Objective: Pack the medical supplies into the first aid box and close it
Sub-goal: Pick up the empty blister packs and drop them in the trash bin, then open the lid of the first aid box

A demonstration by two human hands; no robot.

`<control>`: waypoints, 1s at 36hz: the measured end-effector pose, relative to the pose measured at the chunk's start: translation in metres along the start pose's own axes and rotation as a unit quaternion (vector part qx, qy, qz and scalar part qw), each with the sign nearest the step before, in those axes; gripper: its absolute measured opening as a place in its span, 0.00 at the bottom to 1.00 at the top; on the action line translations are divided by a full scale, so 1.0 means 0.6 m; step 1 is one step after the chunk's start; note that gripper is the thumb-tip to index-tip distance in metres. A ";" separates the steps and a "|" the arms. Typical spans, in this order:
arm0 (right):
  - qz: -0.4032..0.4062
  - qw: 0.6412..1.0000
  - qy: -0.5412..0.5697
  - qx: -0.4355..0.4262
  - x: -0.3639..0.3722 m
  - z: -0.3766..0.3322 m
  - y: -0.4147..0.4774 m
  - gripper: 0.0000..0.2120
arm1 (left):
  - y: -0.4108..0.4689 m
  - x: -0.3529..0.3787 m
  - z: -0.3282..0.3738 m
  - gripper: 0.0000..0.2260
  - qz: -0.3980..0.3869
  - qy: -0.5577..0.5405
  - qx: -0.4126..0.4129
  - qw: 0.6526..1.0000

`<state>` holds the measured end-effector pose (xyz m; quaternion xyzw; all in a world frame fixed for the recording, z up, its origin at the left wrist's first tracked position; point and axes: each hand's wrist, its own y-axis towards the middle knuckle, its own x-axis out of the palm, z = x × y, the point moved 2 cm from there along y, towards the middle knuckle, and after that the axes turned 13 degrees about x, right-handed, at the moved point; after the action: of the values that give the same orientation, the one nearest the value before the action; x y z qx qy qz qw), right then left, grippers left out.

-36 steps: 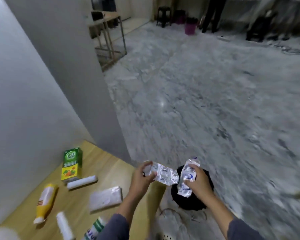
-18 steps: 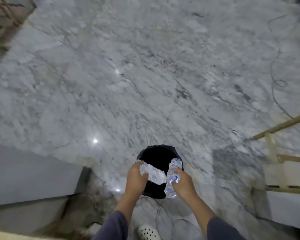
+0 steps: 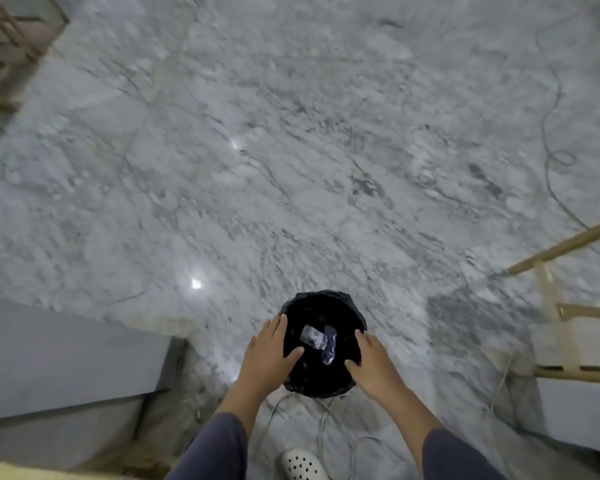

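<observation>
Both hands hover spread and empty over the black-lined bin — left hand, right hand. Crumpled wrappers lie inside it. No first aid box or supplies show here; the cables just beside the bin could snag a foot on turning away.

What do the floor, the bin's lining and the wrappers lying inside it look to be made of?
Floor: polished stone, likely marble; grey veining and sharp light reflections.
Bin liner: thin black plastic film, slightly glossy; it crinkles over the rim.
Wrappers: clear or foil-like plastic with blue print, crumpled and shiny; blur leaves it open.
The left hand and right hand are spread open, holding nothing.
</observation>
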<state>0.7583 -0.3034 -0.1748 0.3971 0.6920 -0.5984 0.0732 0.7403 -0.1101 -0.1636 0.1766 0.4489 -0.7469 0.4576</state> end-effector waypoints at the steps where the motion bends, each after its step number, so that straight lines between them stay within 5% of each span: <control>1: 0.010 1.000 -0.025 -0.013 -0.015 -0.013 -0.017 0.32 | -0.015 -0.020 0.006 0.33 0.006 0.025 -0.003 1.000; 11: 0.097 0.959 -0.166 -0.209 -0.129 -0.234 -0.207 0.33 | -0.240 -0.248 0.032 0.32 0.166 0.117 -0.057 0.978; 19: 0.104 0.893 -0.216 -0.382 -0.058 -0.456 -0.406 0.34 | -0.524 -0.347 -0.060 0.32 0.352 0.091 -0.174 0.915; 27: 0.088 0.781 -0.292 -0.546 0.158 -0.573 -0.612 0.33 | -0.834 -0.278 -0.169 0.32 0.411 0.056 -0.304 0.857; 36: -0.015 0.670 -0.344 -0.658 0.447 -0.523 -0.807 0.32 | -1.138 -0.061 -0.221 0.33 0.402 -0.039 -0.381 0.832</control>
<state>0.3864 0.1141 0.1290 0.0012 0.8378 -0.0835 0.5396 0.1649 0.1411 0.1378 0.1243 0.5690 -0.2730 0.7657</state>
